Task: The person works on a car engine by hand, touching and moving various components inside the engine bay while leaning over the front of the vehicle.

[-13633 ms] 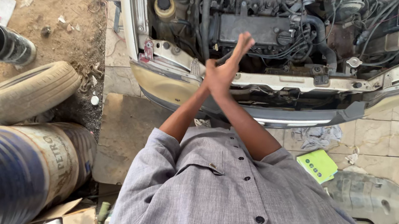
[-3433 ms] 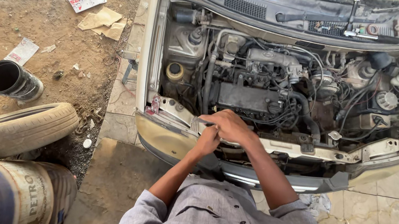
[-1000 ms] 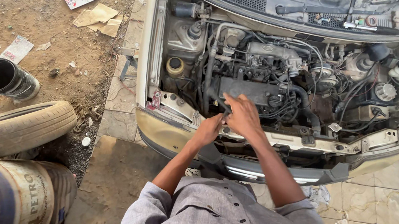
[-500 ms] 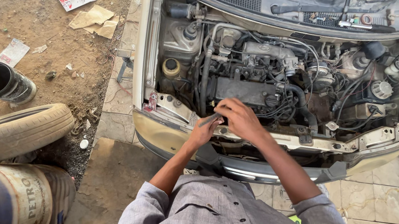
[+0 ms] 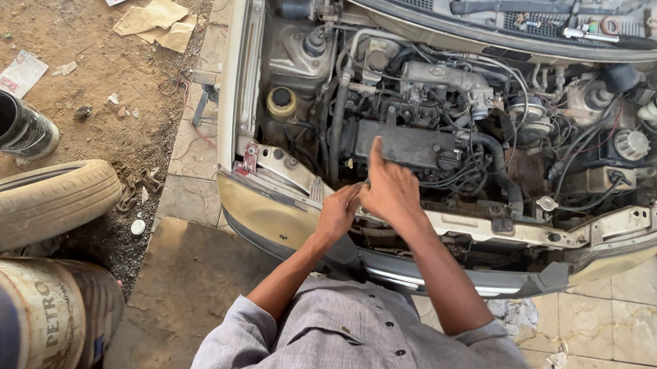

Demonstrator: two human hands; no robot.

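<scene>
At the front edge of the open engine bay, the dark rectangular engine top cover sits central among black hoses and wiring, just behind the pale front crossmember. The right hand rests over that crossmember with its index finger extended upward, the tip at the lower edge of the cover; the remaining fingers are curled in and hold nothing. The left hand sits just beside it, touching or nearly so, its fingers bunched together at the crossmember edge; whether it pinches a small part cannot be told.

Judgement: work at this point is best done with the forearms braced on the crossmember, keeping fingers out of the hose and cable runs on either side of the cover.

To the left of the cover stands a round yellowish fluid reservoir. The beige car body has its bonnet open and no bumper skin fitted. Beneath the person is a tiled floor, littered with scraps; left of it lies bare dirt ground carrying a worn tyre lying flat, a black cylindrical pipe section, a blue and cream drum and torn cardboard pieces.
</scene>
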